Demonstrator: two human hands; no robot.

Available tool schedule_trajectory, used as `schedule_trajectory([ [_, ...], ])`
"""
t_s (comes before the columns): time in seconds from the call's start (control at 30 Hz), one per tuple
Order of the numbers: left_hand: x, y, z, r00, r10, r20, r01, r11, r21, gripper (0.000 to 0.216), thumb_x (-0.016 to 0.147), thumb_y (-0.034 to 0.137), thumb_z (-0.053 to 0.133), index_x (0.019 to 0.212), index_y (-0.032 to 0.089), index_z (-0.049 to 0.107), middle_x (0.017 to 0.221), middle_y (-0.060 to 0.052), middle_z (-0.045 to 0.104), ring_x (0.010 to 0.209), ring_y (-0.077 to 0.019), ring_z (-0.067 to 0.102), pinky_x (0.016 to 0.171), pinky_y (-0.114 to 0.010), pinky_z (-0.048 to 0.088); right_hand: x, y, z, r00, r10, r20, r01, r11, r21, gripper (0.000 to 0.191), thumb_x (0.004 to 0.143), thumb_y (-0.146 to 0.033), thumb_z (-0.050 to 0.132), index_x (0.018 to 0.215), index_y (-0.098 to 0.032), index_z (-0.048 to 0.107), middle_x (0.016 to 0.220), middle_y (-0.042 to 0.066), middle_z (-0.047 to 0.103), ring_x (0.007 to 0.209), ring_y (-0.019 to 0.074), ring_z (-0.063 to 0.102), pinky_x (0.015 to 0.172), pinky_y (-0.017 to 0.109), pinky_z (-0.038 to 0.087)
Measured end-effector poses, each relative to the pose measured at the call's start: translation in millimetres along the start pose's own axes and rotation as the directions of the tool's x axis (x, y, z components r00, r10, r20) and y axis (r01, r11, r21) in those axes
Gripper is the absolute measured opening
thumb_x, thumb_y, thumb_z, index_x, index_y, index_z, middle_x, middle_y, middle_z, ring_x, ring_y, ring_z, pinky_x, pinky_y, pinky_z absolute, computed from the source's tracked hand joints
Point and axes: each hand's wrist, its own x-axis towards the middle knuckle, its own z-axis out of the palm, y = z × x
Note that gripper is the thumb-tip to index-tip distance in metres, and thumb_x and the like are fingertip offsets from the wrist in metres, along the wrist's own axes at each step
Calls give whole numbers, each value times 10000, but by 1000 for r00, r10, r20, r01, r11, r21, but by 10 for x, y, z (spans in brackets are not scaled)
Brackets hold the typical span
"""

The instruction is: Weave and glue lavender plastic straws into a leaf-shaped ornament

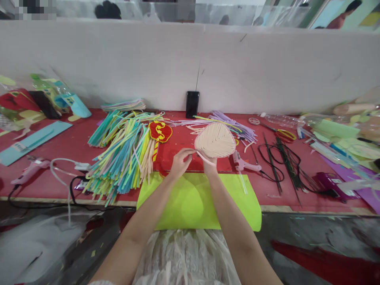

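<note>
Cream panel (215, 140), leaf-shaped and ribbed with laid strips, held over the red desk (75, 136) near the centre of my view; clock positions are read from it, with twelve toward the white partition (133, 63). At six o'clock my right hand (210, 165) grips the panel's lower edge from beneath. At eight my left hand (181, 162) is curled, fingertips at a loose pale strip (205, 158); whether they pinch it I cannot tell. I judge the panel light, soft-surfaced and only moderately stiff, its ribs easily crushed, and best taken by the rim. A pink glue gun (248, 166) lies at four o'clock. Hidden from me are the panel's underside, most of the right hand's fingers and the strip's point of attachment; pixelation masks the view's ten-o'clock corner.
</note>
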Motion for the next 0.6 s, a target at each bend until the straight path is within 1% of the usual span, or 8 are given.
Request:
schedule_trajectory([
  [0.07,28,-31,-10,993,-117,4,116,985,-131,216,815,195,538,940,186,714,1023,-78,698,976,-178,646,928,-330,494,-1,-27,3,1000,-10,9,10,1000,5,311,558,-345,810,803,-177,716,875,54,727,811,213,664,826,425,557],
  [0.1,45,-57,-15,984,-178,14,177,962,-210,195,804,218,558,914,177,713,997,-78,705,956,-179,651,913,-330,499,-2,-42,5,1000,-16,15,16,1000,4,316,552,-344,813,801,-175,718,883,57,732,839,223,668,840,434,555],
  [0.17,76,-119,-23,960,-278,39,273,893,-357,188,785,298,608,879,162,700,937,-71,716,917,-182,661,898,-335,503,-4,-67,8,999,-35,27,35,999,4,361,536,-347,821,836,-174,719,920,59,738,907,238,669,886,453,544],
  [0.23,99,-174,-26,935,-353,43,333,828,-451,267,738,390,673,863,153,678,867,-55,715,856,-177,666,858,-331,515,-4,-82,8,997,-50,51,50,999,-1,426,519,-347,831,892,-175,719,976,61,740,980,244,662,953,465,513],
  [0.3,109,-208,-26,913,-402,61,381,793,-476,363,670,448,732,857,145,661,806,-39,702,775,-165,659,787,-318,528,-1,-85,3,995,-55,78,56,998,-16,458,509,-337,839,920,-173,721,1011,63,738,1020,245,657,1008,468,476],
  [0.4,106,-216,-28,887,-443,130,450,768,-456,448,585,473,787,837,130,647,746,-26,680,673,-149,640,708,-315,531,6,-77,-10,994,-58,94,61,998,-35,432,506,-331,841,893,-171,730,997,61,743,1004,249,669,1021,472,467],
  [0.6,108,-172,-70,849,-474,233,526,725,-445,498,536,485,812,830,121,641,680,-9,667,635,-135,632,702,-313,533,10,-70,-35,979,-117,165,133,987,-88,357,574,-338,806,886,-179,735,990,48,745,999,234,672,1031,461,461],
])
